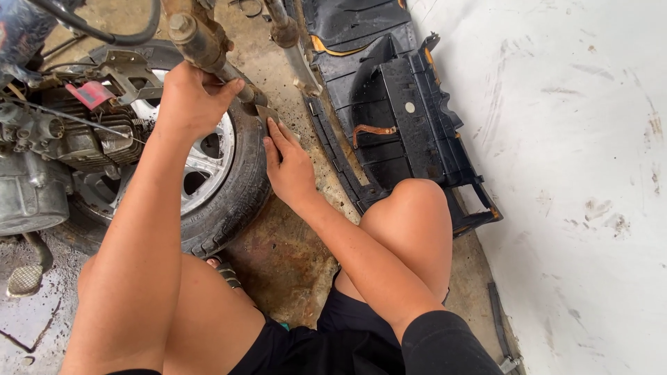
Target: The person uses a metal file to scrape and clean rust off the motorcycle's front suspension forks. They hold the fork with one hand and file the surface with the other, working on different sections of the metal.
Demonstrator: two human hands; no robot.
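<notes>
My left hand (189, 97) grips a rusty metal tube (208, 48) of a motorcycle frame, just above the tyre. My right hand (286, 165) holds a small dark flat piece (267, 113) pressed against the lower end of that tube, fingers extended along it. A motorcycle wheel (229, 180) with a silver alloy rim lies flat on the floor under both hands. My bare knees frame the bottom of the view.
An engine block (42, 167) with a red tag and a foot peg (26, 278) sits at left. Black plastic fairing panels (410, 118) lie on the stained concrete floor at right, beside a scuffed white wall (577, 173).
</notes>
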